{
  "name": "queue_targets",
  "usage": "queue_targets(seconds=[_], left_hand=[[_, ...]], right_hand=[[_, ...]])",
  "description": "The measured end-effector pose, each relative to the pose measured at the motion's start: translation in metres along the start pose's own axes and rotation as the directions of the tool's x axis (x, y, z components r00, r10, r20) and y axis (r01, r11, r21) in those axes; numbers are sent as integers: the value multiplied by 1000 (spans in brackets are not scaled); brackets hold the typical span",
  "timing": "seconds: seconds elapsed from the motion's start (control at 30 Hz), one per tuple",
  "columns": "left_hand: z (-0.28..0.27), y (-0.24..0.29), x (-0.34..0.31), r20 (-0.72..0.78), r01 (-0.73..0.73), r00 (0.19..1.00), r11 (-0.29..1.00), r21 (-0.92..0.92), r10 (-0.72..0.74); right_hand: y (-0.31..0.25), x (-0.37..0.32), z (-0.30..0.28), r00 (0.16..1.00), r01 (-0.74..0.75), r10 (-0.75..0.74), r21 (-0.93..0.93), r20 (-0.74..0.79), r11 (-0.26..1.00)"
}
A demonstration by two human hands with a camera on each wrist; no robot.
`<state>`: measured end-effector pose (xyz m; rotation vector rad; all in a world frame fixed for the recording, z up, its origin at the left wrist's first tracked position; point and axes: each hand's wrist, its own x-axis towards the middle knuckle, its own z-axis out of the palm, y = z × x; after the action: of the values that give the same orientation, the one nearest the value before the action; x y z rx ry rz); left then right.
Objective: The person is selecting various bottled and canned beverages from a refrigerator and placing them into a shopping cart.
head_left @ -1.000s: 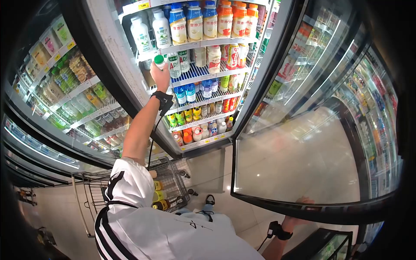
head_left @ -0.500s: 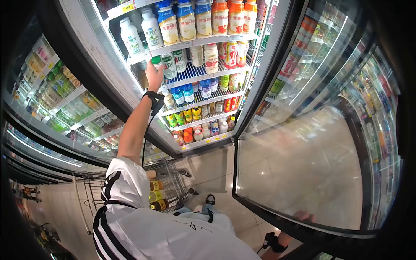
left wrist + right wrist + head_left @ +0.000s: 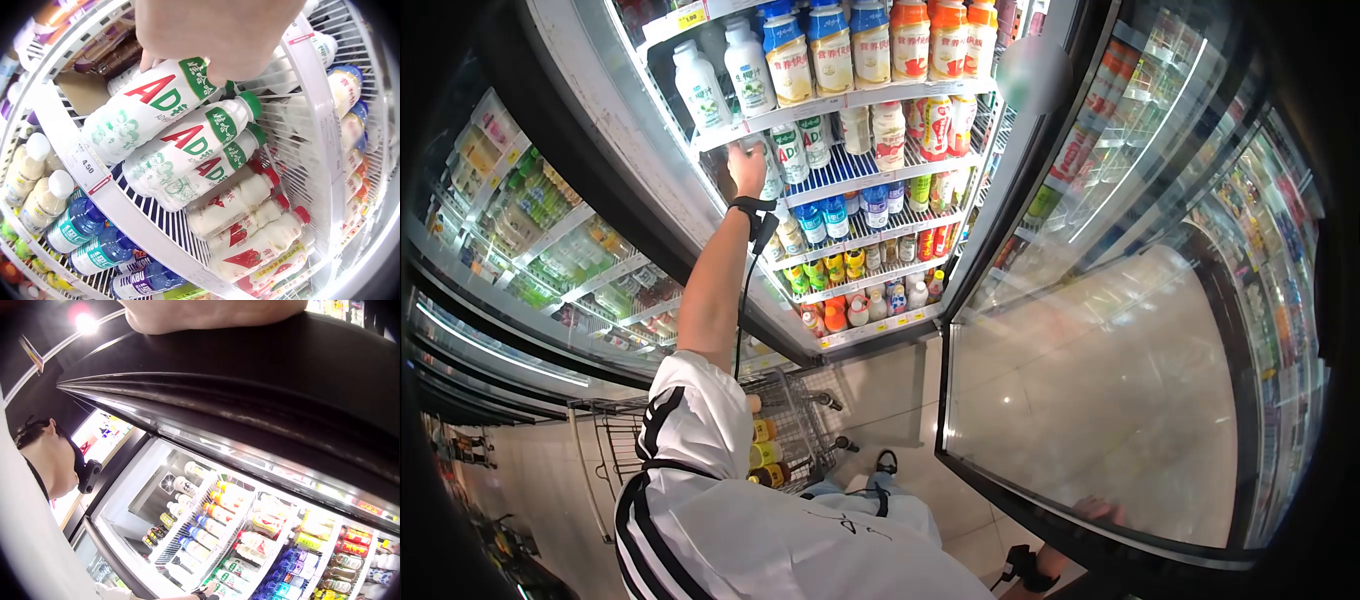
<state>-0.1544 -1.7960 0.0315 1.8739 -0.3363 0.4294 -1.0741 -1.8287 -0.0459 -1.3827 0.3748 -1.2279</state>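
My left hand (image 3: 747, 172) reaches into the refrigerated cabinet at the left end of a middle shelf. In the left wrist view its fingers grip the upper part of a white milk drink bottle (image 3: 137, 112) with red and green "AD" lettering. The hand hides that bottle's cap. Beside it stand similar milk drink bottles (image 3: 200, 134) with green caps. My right hand (image 3: 1097, 510) shows through the glass of the open cabinet door (image 3: 1090, 400), fingers extended against it near the dark frame. Only part of the right hand (image 3: 212, 315) appears in the right wrist view, over the black frame.
Bottles with blue and orange caps (image 3: 870, 45) fill the shelf above; smaller drinks (image 3: 850, 265) fill those below. A wire shopping cart (image 3: 800, 410) holding several bottles stands by my legs. Another glass-doored cabinet (image 3: 540, 220) is on the left.
My left hand has gone deeper into the shelf with the bottle, and its green cap is out of sight now. The door and right hand have shifted lower in view.
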Motion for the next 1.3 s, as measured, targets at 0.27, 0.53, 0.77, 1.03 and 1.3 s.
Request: queue_targets(seconds=[0.27, 0.53, 0.77, 1.03, 1.3], left_hand=[[-4, -2, -6, 50, -45, 998, 992, 115, 40], [-4, -36, -98, 68, -270, 962, 960, 80, 265], [-129, -23, -342, 688, -103, 683, 965, -240, 244], [-331, -99, -415, 735, 135, 665, 989, 59, -134], [-526, -297, -527, 343, 395, 653, 690, 607, -676]], right_hand=[[15, -40, 29, 857, 233, 418, 950, -301, 208], [-22, 19, 148, 987, 65, -85, -148, -135, 987], [3, 23, 238, 937, 114, -136, -86, -321, 990], [39, 26, 386, 881, -77, 140, 157, -451, 985], [90, 91, 548, 968, -250, 250, 2, -27, 968]])
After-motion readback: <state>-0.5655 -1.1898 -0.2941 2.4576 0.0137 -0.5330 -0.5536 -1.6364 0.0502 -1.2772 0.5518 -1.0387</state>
